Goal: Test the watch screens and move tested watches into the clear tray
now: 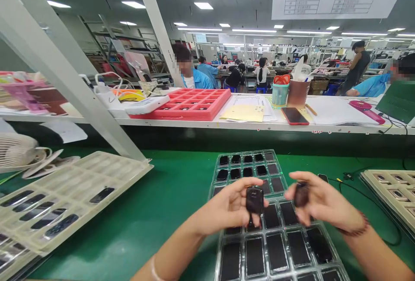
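- My left hand (223, 209) pinches a dark square piece (254, 199) between fingertips; a weak pinch could drop it onto the tray (242, 255) beneath.
- My right hand (329, 205) holds a blurred dark piece (301, 193); I cannot tell how firmly.
- Swinging my fingers inward could knock both pieces together.

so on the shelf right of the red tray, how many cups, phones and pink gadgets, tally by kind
Cups: 2, a teal cup and a brown cup
Phone: 1
Pink gadget: 1
Total: 4
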`<action>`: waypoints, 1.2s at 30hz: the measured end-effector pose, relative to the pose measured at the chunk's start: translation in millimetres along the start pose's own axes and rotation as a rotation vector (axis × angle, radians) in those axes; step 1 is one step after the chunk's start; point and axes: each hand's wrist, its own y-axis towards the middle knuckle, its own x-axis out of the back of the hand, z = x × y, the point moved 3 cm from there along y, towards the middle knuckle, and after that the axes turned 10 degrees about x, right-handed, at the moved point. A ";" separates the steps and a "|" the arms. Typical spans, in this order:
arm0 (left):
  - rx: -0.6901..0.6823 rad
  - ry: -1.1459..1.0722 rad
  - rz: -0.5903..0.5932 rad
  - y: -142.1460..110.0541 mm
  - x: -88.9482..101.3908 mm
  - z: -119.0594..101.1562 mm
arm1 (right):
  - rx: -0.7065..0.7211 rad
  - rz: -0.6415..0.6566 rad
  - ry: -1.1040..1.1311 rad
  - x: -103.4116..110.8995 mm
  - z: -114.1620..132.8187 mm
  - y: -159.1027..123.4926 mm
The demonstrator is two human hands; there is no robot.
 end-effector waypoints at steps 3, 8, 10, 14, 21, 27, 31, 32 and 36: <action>0.040 0.070 -0.181 42.3 15.1 27.3 | -0.014 -0.100 -0.086 2.8 -36.5 28.5; 0.091 0.145 -0.314 58.1 27.6 66.7 | -0.083 -0.186 -0.206 9.2 -85.1 38.0; 0.095 0.144 -0.319 58.6 27.7 72.2 | -0.070 -0.175 -0.210 9.2 -90.1 34.5; 0.064 0.115 -0.351 60.8 26.2 75.6 | -0.062 -0.171 -0.218 8.3 -91.1 29.3; 0.021 0.051 -0.377 63.2 29.2 83.5 | -0.067 -0.168 -0.261 6.9 -95.4 28.5; -0.012 0.012 -0.369 63.7 29.7 84.9 | -0.061 -0.164 -0.274 5.3 -96.1 28.3; -0.016 0.022 -0.370 62.7 28.6 83.5 | -0.072 -0.166 -0.261 5.7 -98.3 28.5; -0.020 0.027 -0.375 62.4 28.5 83.2 | -0.073 -0.163 -0.259 5.8 -99.3 28.5; -0.024 0.050 -0.377 61.7 29.7 83.6 | -0.085 -0.141 -0.252 6.2 -104.7 28.6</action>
